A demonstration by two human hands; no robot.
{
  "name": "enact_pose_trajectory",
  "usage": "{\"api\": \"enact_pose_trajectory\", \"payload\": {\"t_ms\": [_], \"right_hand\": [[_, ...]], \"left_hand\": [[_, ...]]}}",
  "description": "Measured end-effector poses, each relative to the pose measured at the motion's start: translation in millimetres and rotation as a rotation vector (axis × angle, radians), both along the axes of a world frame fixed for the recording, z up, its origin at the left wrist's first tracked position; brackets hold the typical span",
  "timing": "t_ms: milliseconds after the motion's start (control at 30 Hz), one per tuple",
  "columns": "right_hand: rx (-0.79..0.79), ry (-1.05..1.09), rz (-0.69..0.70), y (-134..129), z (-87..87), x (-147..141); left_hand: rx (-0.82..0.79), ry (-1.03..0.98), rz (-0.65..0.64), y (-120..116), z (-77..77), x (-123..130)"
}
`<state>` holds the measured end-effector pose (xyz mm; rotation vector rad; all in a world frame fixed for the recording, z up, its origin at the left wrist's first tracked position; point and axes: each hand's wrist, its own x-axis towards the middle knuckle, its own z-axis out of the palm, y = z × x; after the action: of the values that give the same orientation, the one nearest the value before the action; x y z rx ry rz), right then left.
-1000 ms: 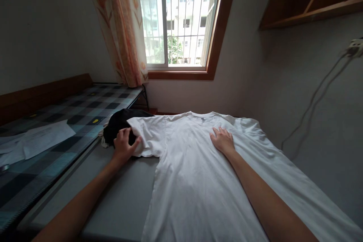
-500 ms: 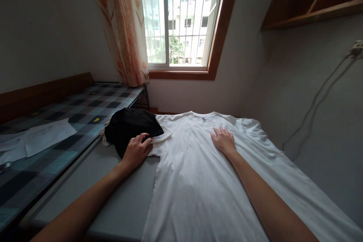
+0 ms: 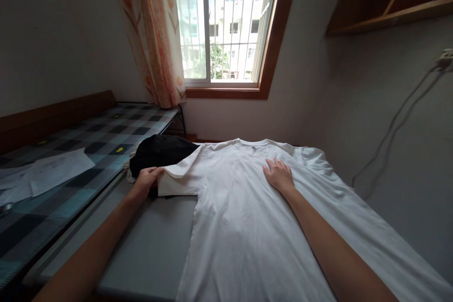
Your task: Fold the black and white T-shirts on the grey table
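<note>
A white T-shirt [image 3: 240,217] lies spread out, its collar toward the window. My left hand [image 3: 147,180] pinches the edge of its left sleeve, which is stretched out sideways over part of a black cloth [image 3: 159,148]. Near the collar, on the right part of the chest, my right hand [image 3: 279,174] rests flat with its fingers apart. The shirt's right side looks loosely wrinkled, and its lower hem is out of view.
Under the shirt is a grey table [image 3: 148,245]. To the left stands a bed with a checkered cover [image 3: 130,130], papers [image 3: 63,170] on it. A cable [image 3: 392,125] hangs on the right wall, below a wooden shelf [image 3: 396,21].
My left hand has moved left from the black cloth's edge and now holds the sleeve, which is pulled outward over the cloth. My right hand has stayed in place.
</note>
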<state>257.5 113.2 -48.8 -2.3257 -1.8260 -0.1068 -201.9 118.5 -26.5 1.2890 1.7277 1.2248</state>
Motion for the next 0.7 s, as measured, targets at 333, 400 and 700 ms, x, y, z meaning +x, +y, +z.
{"api": "enact_pose_trajectory", "payload": {"t_ms": [333,400,700], "right_hand": [[0.008,-0.001,-0.002,-1.3,1.5,-1.7],[0.008,0.002,-0.002,-1.6,1.8,-1.8],[-0.006,0.018,-0.006,0.0,0.2,-0.1]], "left_hand": [[0.537,1.022,-0.184,-35.0,-2.2,43.5],[0.628,1.065,-0.194,-35.8,-2.2,48.8],[0.313,0.446,0.102,15.0,1.8,17.0]]}}
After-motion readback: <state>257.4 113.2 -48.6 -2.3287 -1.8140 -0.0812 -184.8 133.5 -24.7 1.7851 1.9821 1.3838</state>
